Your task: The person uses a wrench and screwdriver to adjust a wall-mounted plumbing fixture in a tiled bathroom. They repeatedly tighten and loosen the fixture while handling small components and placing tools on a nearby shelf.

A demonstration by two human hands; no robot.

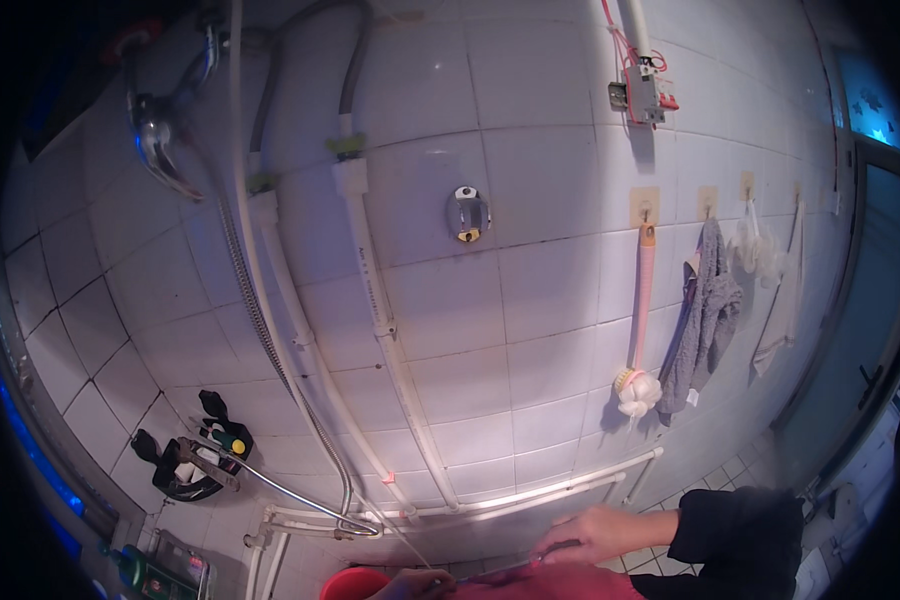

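My right hand (604, 531) comes in from the lower right in a black sleeve (742, 532). Its fingers are curled around a slim dark object (562, 549) whose kind I cannot make out. Pink-red fabric (547, 583) lies just below that hand. At the bottom edge my left hand (416, 585) is partly cut off, with a small dark piece by its fingertips; its grip is unclear. A thin white cord (401, 536) runs down toward the left hand. Beside that hand stands a red basin (352, 583).
White pipes (379, 300) climb the tiled wall (547, 300), and others run low along it. A chrome shower mixer (157, 142), a metal hose (251, 300), a round chrome wall fitting (469, 214), a circuit breaker (645, 94), a bath brush (643, 300), grey towel (701, 322) and black caddy (195, 469) surround them.
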